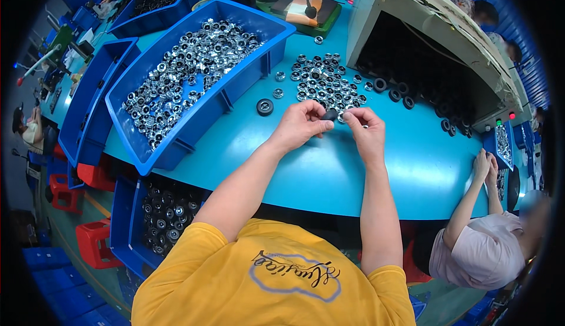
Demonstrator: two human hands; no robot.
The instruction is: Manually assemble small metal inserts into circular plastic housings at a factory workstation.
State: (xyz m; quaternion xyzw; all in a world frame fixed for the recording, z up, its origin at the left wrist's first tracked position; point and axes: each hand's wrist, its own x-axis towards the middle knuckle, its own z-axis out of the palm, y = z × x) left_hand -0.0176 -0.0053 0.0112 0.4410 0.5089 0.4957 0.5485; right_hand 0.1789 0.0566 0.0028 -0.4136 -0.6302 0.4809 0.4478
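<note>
Over the turquoise table, my left hand (300, 127) pinches a small black rubber tyre (331, 115) between thumb and fingers. Close beside it, my right hand (368, 133) is closed, its fingertips at a small chrome wheel hub (341, 117) that is partly hidden by the fingers. The tyre and the hub are almost touching. Just beyond both hands spreads a heap of loose chrome wheel hubs (323, 78). To the left of my left hand lies a black tyre with a hub inside it (265, 107).
A large blue bin (226, 99) of chrome hubs stands at left. On the right, black tyres (395, 94) lie before and inside a pale box-like housing (356, 31). Below the table edge, another blue bin (122, 220) holds finished-looking wheels. A co-worker (479, 249) sits at far right.
</note>
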